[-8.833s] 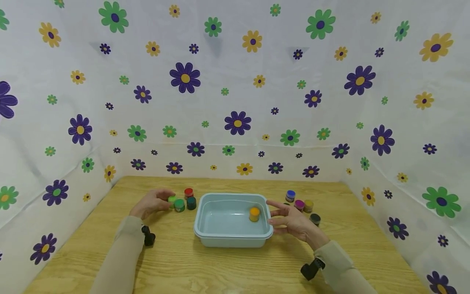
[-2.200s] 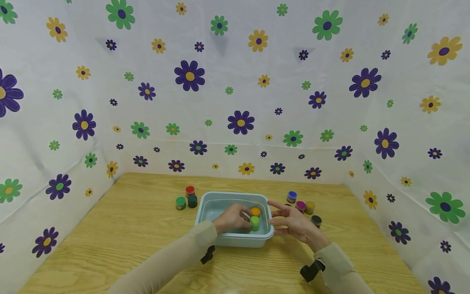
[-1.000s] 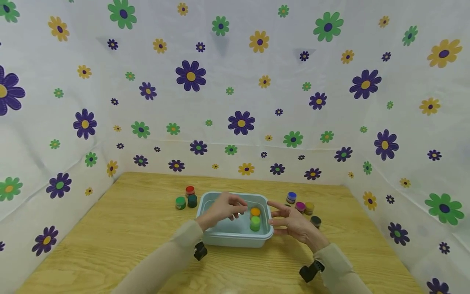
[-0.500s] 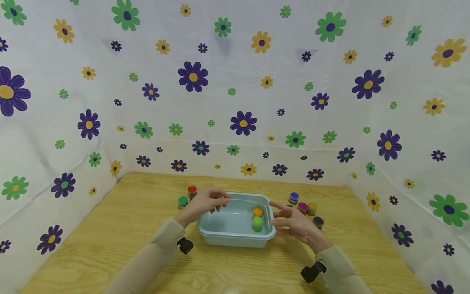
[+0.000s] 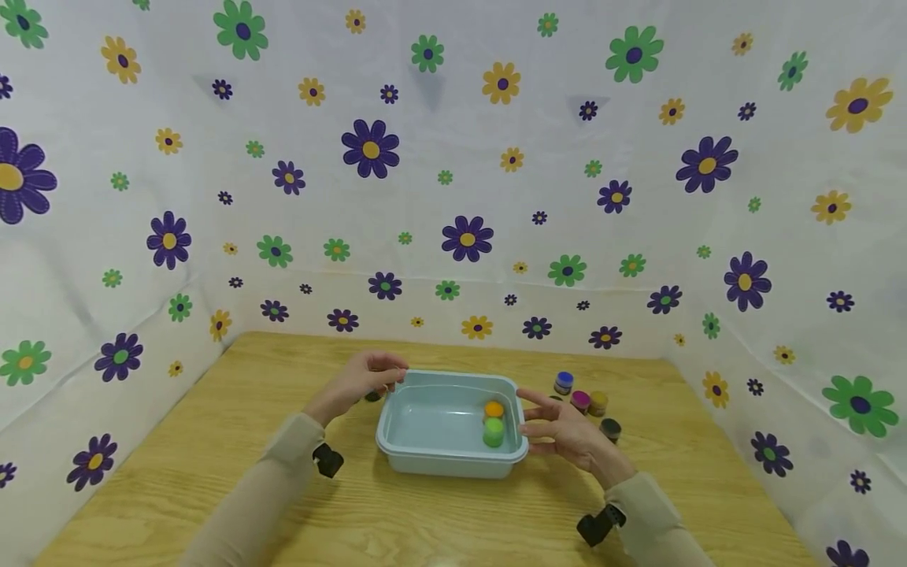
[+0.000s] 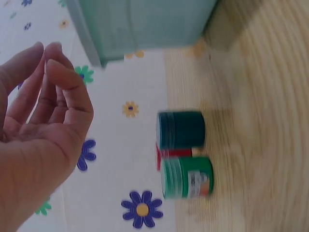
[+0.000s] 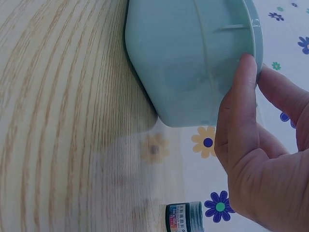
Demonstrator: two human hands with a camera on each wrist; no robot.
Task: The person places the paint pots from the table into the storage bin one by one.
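My left hand (image 5: 350, 387), loosely curled around nothing, hovers beside the left rim of a pale blue plastic tub (image 5: 453, 454). Below it in the left wrist view stand a dark teal paint jar (image 6: 183, 129), a green paint jar (image 6: 188, 178) and, partly hidden behind them, a red jar (image 6: 174, 153). At the tub's right end, my right hand (image 5: 570, 431) rests fairly straight fingertips on the rim, also seen in the right wrist view. Inside the tub, near its right wall, are an orange jar (image 5: 494, 409) and a light green jar (image 5: 493, 433).
Right of the tub stand a blue jar (image 5: 564, 383), a magenta jar (image 5: 580, 402), a yellow jar (image 5: 598, 404) and a black jar (image 5: 610, 429), close to my right hand. Behind the wooden table (image 5: 439, 520) hangs a white flowered cloth (image 5: 425, 189).
The light green jar, formerly on the table at left, stands in the tub. My left hand has let go of it and moved back left over the rim. My right hand stays put.
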